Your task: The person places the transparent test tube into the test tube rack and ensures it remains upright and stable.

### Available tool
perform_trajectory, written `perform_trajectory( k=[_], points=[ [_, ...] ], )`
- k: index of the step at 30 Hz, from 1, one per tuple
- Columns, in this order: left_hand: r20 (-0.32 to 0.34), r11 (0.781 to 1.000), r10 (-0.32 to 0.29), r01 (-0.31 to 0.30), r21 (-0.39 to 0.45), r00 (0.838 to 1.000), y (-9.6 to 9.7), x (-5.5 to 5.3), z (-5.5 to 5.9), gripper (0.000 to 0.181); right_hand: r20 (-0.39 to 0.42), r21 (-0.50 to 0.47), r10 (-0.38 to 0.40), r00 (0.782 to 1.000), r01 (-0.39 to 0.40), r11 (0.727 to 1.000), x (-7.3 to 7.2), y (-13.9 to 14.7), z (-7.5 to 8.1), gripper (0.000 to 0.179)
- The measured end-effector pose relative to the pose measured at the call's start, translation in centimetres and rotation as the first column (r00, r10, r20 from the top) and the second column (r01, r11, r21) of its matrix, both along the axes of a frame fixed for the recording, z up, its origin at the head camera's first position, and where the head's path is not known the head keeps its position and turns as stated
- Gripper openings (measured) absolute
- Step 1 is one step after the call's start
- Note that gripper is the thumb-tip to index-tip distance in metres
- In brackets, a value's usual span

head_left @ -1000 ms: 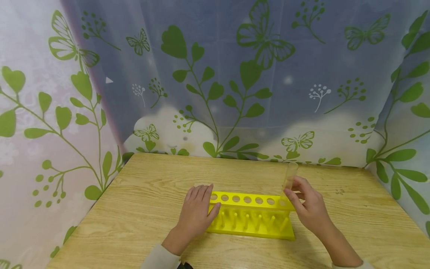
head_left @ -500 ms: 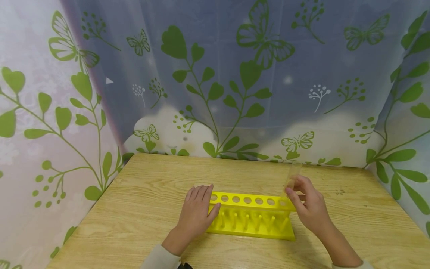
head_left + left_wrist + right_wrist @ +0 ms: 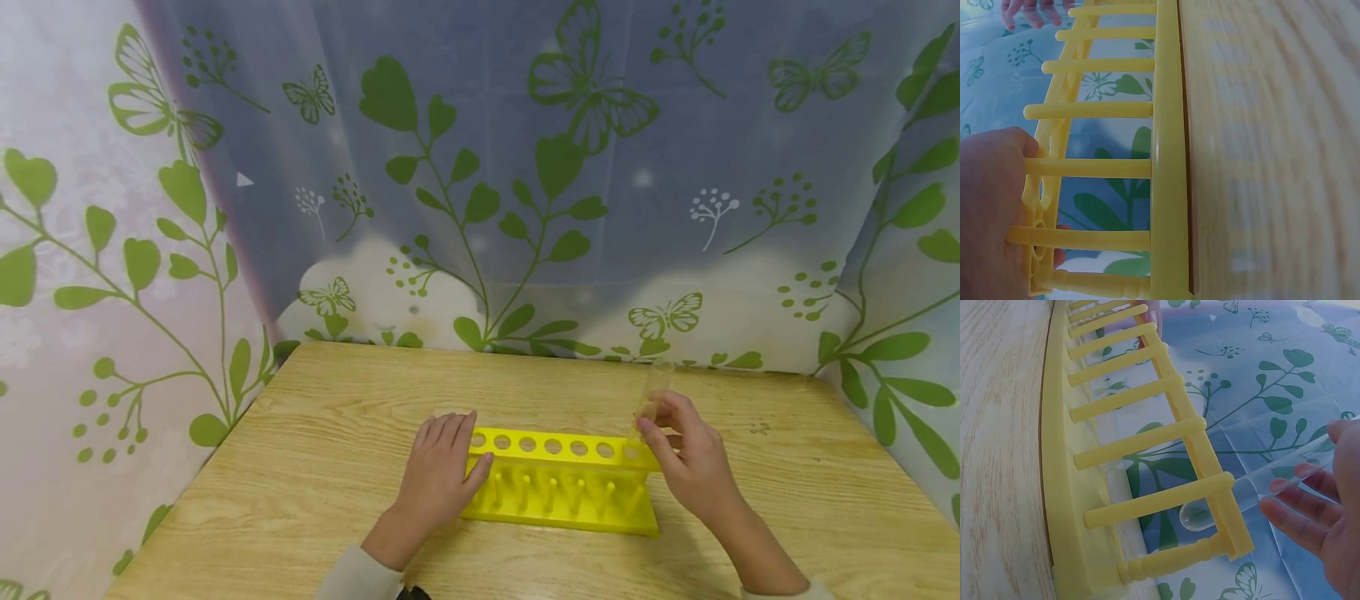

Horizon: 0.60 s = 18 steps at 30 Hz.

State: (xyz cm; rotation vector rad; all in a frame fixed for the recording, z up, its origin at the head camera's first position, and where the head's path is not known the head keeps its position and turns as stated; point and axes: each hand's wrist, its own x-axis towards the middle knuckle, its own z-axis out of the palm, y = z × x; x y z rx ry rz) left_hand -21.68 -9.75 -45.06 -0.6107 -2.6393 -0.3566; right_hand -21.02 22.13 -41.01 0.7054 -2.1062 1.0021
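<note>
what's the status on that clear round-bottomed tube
Left hand gripping yellow plastic rack. Right hand pinching clear round-bottomed tube. Tube tilted, bottom through end hole. Nothing visibly blocking.

The head view looks from above the near side, forward and down, over the table (image 3: 300, 467) to the far cloth (image 3: 465, 125), with the rack (image 3: 558, 460) at middle distance. The left wrist view, turned sideways, looks from very near the rack's left end toward the cloth; the right wrist view does likewise from the right end, and both share the pegs (image 3: 1097, 110).
</note>
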Motion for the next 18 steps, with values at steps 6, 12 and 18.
perform_trajectory(
  k=[6,12,18],
  points=[
    [-0.014,1.000,-0.007,0.007,0.010,1.000,-0.03,0.02,-0.06,0.058,0.013,-0.006,-0.002,1.000,0.002,1.000,-0.05,0.00,-0.11,0.042],
    [-0.002,1.000,-0.006,0.006,0.016,1.000,-0.11,-0.10,-0.26,0.058,0.028,-0.006,-0.001,1.000,0.001,1.000,-0.08,-0.07,-0.29,0.040],
    [0.007,1.000,-0.004,0.003,0.029,1.000,-0.07,-0.12,-0.17,0.060,0.019,-0.004,0.002,1.000,-0.002,1.000,-0.21,-0.16,-0.44,0.042]
  ],
)
